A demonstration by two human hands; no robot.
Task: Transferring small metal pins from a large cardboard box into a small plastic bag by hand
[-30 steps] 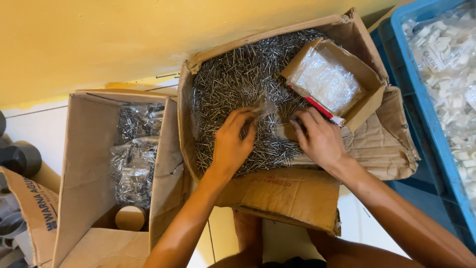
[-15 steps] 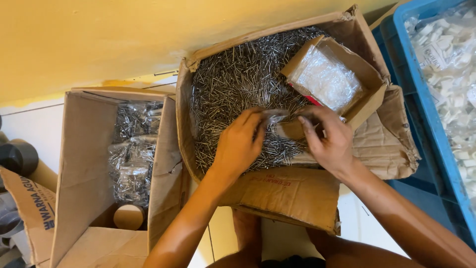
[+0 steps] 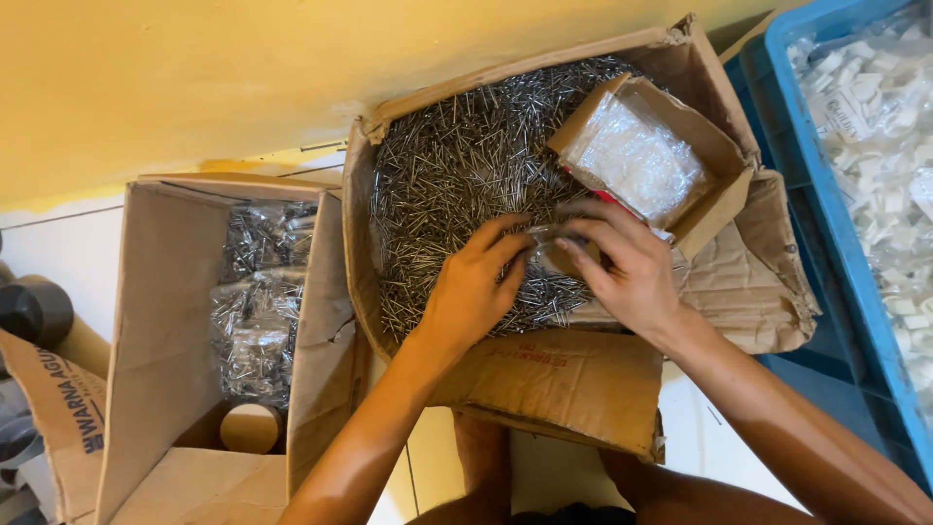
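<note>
Cardboard box (image 3: 622, 374) of nails (image 3: 457, 165), both hands (image 3: 554, 277) pinching clear bag (image 3: 546, 235) centrally

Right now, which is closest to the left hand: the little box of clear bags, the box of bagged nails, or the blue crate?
From the left hand:
1. Little box of clear bags, up right.
2. Box of bagged nails, far left.
3. Blue crate, far right.

We see silver-grey nails (image 3: 447, 175) heaped in a brown cardboard box (image 3: 573, 374), a blue crate (image 3: 826, 194) of white plastic clips (image 3: 884, 126) at right, a yellow wall (image 3: 194, 78) beyond.
</note>
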